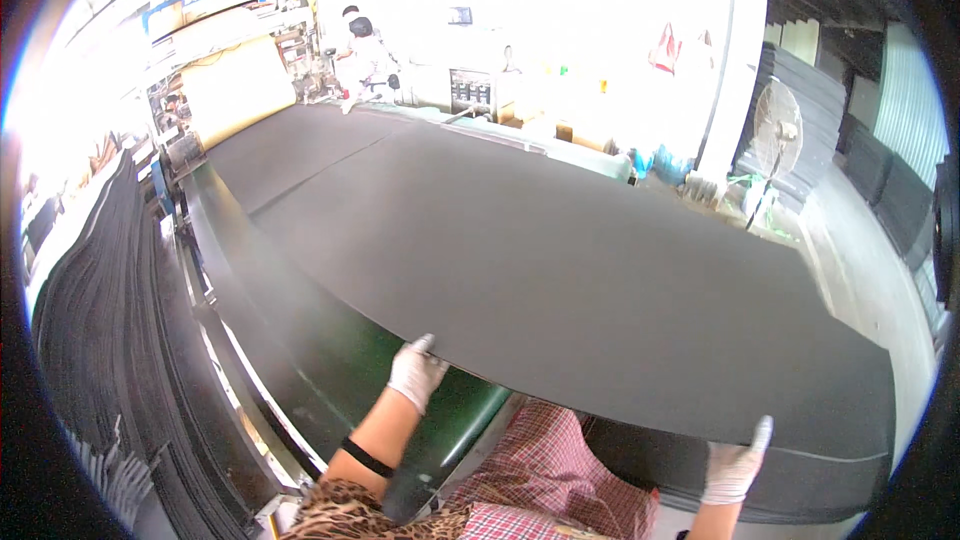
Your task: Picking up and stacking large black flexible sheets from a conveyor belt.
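A broad dark grey sheet (pixel 580 270) spans the view, from the machine at the far left to the near right. In a white glove, my left hand (pixel 416 374) grips its near edge, thumb on top and fingers hidden below. Farther right along that edge, my right hand (pixel 732 470), also gloved in white, holds the sheet the same way with its thumb raised over it. Under the sheet's left part runs a green conveyor belt (pixel 360 352). Below its right end lies a stack of dark sheets (pixel 800 503), close to my right hand.
Another tall pile of dark sheets (pixel 110 320) stands along the left. A large machine with a pale yellow roll (pixel 240 90) is at the far left, with a person (pixel 368 55) beside it. A standing fan (pixel 777 130) is at the back right. Metal frame rails (pixel 235 355) edge the belt.
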### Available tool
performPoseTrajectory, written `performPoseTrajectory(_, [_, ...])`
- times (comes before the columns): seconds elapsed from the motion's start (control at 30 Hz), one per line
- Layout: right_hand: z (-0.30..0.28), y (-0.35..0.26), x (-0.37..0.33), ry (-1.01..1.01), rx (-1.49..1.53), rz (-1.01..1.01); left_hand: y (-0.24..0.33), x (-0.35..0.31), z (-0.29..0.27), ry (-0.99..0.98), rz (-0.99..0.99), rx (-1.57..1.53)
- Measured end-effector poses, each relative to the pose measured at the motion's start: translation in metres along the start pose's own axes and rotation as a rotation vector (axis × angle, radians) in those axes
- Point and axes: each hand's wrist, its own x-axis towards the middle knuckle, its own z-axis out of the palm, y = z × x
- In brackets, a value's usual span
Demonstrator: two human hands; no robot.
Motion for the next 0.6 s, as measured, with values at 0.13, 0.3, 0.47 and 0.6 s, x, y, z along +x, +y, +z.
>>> performPoseTrajectory(0.13, [-0.046, -0.009, 0.020, 0.263, -0.308, -0.050, -0.007, -0.002, 0.072, 0.409, 0.457, 0.793])
performPoseTrajectory(0.3, [-0.021, 0.097, 0.024, 0.127, -0.131, 0.038, -0.044, -0.028, 0.022, 0.450, 0.253, 0.644])
performPoseTrajectory(0.47, [-0.013, 0.171, 0.012, 0.058, -0.485, 0.108, -0.182, -0.075, 0.066, 0.413, 0.779, 1.085])
performPoseTrajectory(0.6, [-0.024, 0.198, 0.016, -0.749, -1.217, -0.009, -0.239, -0.075, 0.113, -0.495, 0.763, 2.370])
